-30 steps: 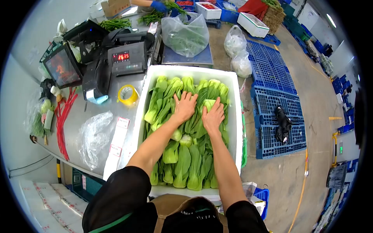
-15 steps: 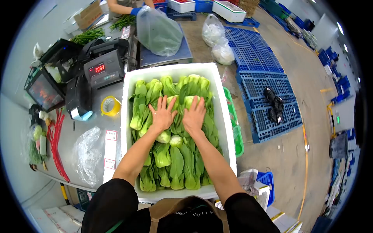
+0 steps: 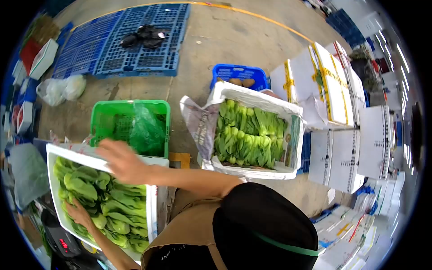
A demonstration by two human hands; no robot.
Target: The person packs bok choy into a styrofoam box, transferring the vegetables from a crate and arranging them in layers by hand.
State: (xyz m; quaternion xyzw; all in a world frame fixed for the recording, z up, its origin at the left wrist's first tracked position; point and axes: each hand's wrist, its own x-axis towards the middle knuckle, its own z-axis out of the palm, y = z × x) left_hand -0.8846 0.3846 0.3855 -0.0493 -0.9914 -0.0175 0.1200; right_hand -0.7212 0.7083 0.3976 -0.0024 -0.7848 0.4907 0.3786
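Showing a white foam box (image 3: 152, 211) holding leafy greens (image 3: 119, 209); left hand (image 3: 80, 215) laid open on the leaves, fingers apart, near the corner closest to the red-digit display (image 3: 63, 244), with no grip apparent; right hand (image 3: 120, 161) above the edge beside the green crate (image 3: 100, 121), blurred, with nothing visible in the grasp; cannot tell the degree of finger curl, nor any contact with the rim. Note the greens lying as overlapping heads, with pale, thick stalks and broad, dark leaves; judging by look, light singly and weighty only in bulk, crisp and fairly stiff at the stalk, limp and easily bruised or torn at the leaf, perhaps slippery where damp; best taken around the stalk base, with a loose palm under the blades and no squeezing. Compare the second foam box (image 3: 252, 172), near the green crate, with similar greens (image 3: 252, 148) packed in two rows and a plastic flap (image 3: 196, 123) hanging over the edge nearest that crate.
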